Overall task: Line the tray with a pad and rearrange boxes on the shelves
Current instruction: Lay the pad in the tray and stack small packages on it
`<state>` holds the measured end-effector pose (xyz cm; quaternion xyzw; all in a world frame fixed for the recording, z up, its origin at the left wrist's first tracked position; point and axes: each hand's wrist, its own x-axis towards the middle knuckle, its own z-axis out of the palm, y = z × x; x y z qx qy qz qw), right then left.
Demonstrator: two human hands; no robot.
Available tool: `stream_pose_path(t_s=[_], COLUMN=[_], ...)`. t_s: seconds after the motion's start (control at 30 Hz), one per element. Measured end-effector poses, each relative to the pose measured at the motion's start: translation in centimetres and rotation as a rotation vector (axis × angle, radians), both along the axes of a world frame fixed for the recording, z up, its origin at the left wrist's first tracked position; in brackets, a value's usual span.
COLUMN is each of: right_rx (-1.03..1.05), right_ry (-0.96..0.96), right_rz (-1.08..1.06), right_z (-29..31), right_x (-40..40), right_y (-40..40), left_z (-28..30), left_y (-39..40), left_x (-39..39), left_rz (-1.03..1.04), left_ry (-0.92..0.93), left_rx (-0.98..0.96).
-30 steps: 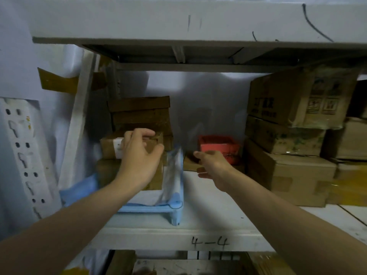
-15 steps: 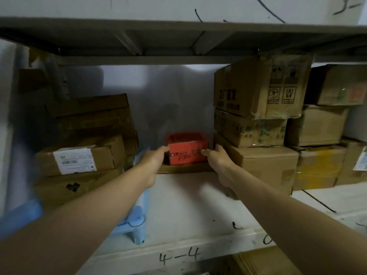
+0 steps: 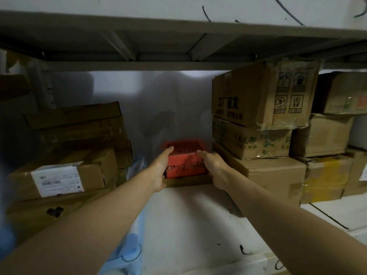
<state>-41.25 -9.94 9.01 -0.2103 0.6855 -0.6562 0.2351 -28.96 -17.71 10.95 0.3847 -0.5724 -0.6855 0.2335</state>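
— Reaching deep into the shelf bay now, both arms stretched out over the white shelf board (image 3: 190, 219). Left hand (image 3: 161, 167) flat against the left side of the red box (image 3: 185, 162), fingers straight, thumb tucked low near the front corner.

— Right hand (image 3: 215, 167) mirroring it on the right side, fingers extended along the top edge. Looks like pressing from 2 sides rather than curling round; palm contact on the right hard to confirm from this angle.

— Sitting on a flat brown box (image 3: 188, 180) at the very back, that red one, against the grey wall. Touching it underneath, both hands reaching down to about that level too.

— Flanked tightly. Stack of 3 cartons (image 3: 258, 124) just to the right, the top one printed with handling symbols. More cartons (image 3: 325, 133) beyond, further right.

— Over on the left, a labelled carton (image 3: 65, 175) with a white sticker, resting on another box, darker flat boxes (image 3: 79, 126) piled behind it.

— And the blue tray (image 3: 129, 253) down at the front, peeking out beneath the left forearm, mostly hidden. Lining impossible to judge from here.

— Upper shelf (image 3: 178, 36) overhead, scribbled with black marker strokes.
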Motion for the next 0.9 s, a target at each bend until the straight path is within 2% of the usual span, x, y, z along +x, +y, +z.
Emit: stream_pose_path(t_s=[0.2, 0.3, 0.4, 0.5, 0.6, 0.73, 0.9], right_rx=[-0.007, -0.026, -0.055, -0.093, 0.03, 0.296, 0.403], right_ry=[-0.06, -0.049, -0.021, 0.006, 0.111, 0.255, 0.277], right_rz=[0.032, 0.064, 0.077, 0.004, -0.135, -0.118, -0.115], right_z=[0.4, 0.7, 1.2, 1.4, 0.2, -2.0, -2.7], right_x=[0.3, 1.1, 1.4, 1.4, 0.9, 0.8, 1.4], right_y=[0.8, 1.5, 1.9, 2.5, 2.5, 1.8, 0.4], left_z=[0.7, 0.5, 0.7, 1.1, 1.3, 1.6, 1.9], left_y=[0.3, -0.2, -0.8, -1.0, -0.8, -0.8, -0.5], left_x=[0.4, 1.0, 2.0, 3.1, 4.2, 5.2, 6.2], left_rz=[0.033, 0.127, 0.134, 0.111, 0.129, 0.165, 0.169], left_ry=[0.092, 0.111, 0.126, 0.138, 0.174, 0.192, 0.222], left_rx=[0.103, 0.092, 0.079, 0.108, 0.138, 0.167, 0.189])
